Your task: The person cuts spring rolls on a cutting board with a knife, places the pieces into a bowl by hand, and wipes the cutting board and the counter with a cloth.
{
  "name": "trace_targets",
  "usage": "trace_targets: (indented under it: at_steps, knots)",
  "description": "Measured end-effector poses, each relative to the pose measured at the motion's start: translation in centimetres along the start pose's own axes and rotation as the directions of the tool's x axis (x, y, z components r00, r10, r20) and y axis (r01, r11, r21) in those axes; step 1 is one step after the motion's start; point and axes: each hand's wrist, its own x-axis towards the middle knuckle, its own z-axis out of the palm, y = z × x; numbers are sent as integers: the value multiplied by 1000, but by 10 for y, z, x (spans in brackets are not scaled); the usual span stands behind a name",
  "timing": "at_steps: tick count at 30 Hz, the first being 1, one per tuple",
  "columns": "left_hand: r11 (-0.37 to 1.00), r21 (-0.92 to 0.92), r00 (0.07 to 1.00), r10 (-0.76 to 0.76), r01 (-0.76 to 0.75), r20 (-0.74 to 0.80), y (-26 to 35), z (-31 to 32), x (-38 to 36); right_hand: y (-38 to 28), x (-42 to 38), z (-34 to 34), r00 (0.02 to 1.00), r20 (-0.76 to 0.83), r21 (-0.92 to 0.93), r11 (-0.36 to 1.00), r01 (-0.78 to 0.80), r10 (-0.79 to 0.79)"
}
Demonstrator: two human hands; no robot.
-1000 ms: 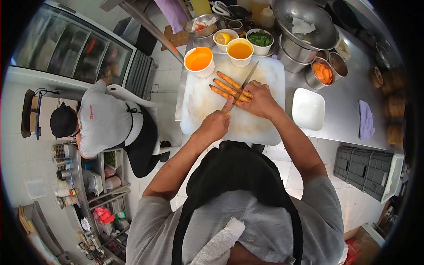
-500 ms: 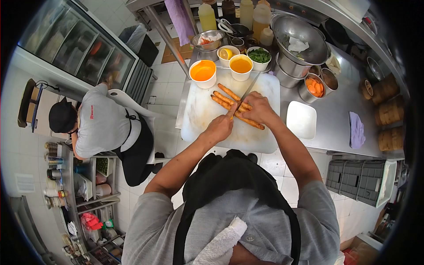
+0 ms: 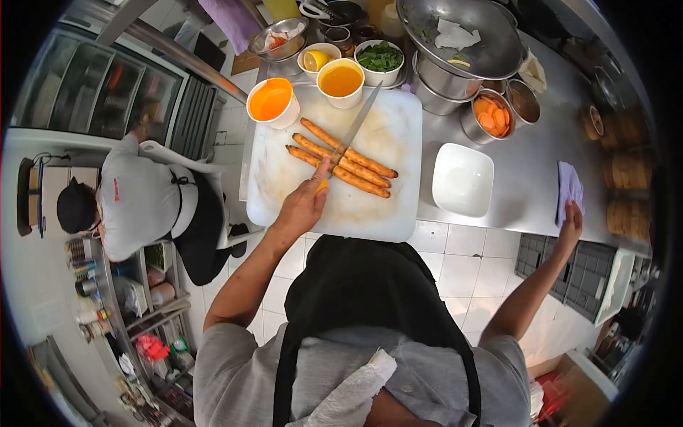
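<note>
My left hand is closed round the handle of a kitchen knife. Its blade lies across the middle of several long, browned fried rolls, pointing away from me. Beneath them is a white cutting board with stained patches. Far to the right, my right hand has its fingers closed at the near edge of a folded purple cloth on the steel counter. Between board and cloth stands a white square bowl.
Cups of orange sauce and yellow-brown sauce stand at the board's far edge. Behind are chopped greens, a large steel bowl and sliced carrots. Bamboo steamers line the right. A person sits at left.
My right hand has left the rolls and reached far right to the purple cloth. My left hand keeps the knife across the rolls. The view has shifted, moving the board leftward in frame.
</note>
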Motion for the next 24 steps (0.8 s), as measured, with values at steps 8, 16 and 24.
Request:
trace_targets:
  at_steps: [8, 16, 24]
  knots:
    - [984, 42, 983, -175, 173, 59, 20, 0, 1, 124, 109, -4, 959, 152, -831, 495, 254, -238]
    - [999, 51, 1000, 9, -8, -27, 13, 4, 2, 110, 17, 34, 877, 428, -208, 921, 331, -218]
    - [999, -1, 998, -49, 49, 29, 6, 0, -1, 55, -42, 94, 943, 294, -524, 799, 296, -157]
